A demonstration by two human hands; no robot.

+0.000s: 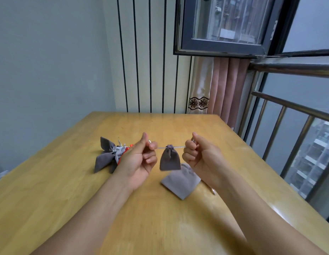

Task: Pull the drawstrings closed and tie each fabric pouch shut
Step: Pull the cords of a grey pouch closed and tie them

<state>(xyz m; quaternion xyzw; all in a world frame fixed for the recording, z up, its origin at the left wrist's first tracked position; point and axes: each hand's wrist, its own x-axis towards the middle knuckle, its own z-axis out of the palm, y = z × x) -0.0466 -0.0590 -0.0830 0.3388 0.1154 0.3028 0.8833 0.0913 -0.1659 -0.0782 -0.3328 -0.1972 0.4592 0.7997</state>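
Aloft, gray pouch [169, 159] cinched, drawstring [178, 147] pinched taut between left hand [139, 161] and right hand [198, 155].

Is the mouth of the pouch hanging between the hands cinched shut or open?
Shut: the pouch has its mouth gathered tight, its cord pulled taut between the left hand and right hand.

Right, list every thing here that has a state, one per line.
Held pouch: mouth cinched shut, hanging in the air from its drawstring.
Left hand: pinching the cord's left end.
Right hand: gripping the cord's right end.
Lighter pouch: lying flat on the table, mouth slack.
Pile of pouches: cinched, cords bunched.
Window: swung open.
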